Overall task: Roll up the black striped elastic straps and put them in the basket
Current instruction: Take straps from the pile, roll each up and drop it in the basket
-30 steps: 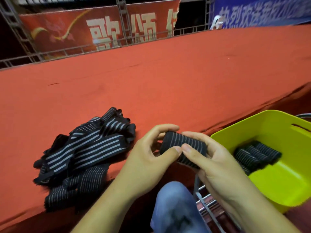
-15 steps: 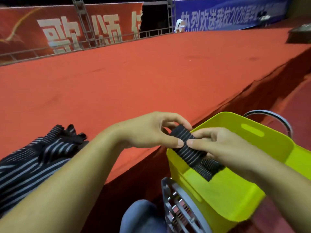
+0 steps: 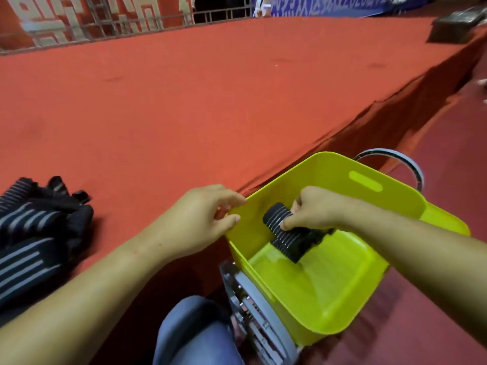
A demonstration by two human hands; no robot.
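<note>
Inside the yellow-green basket (image 3: 334,291), against its left wall, my right hand (image 3: 313,209) pinches a rolled black striped strap (image 3: 275,216) between thumb and fingers. More rolled straps (image 3: 292,247) lie on the basket floor just beneath it, partly hidden by my hand. My left hand (image 3: 200,219) hovers at the basket's left rim with its fingers loosely curled and nothing in them. A pile of unrolled black striped straps (image 3: 31,233) lies on the red platform at the far left, partly cut off by the frame edge.
The red carpeted platform (image 3: 210,101) stretches ahead, its front edge running along the basket. A metal frame (image 3: 253,314) sits under the basket, beside my knee (image 3: 195,335). A dark box (image 3: 458,25) stands on the platform's far right corner.
My right hand has carried the rolled strap from above the platform edge down into the basket. My left hand has let go of the roll and stays at the rim.
</note>
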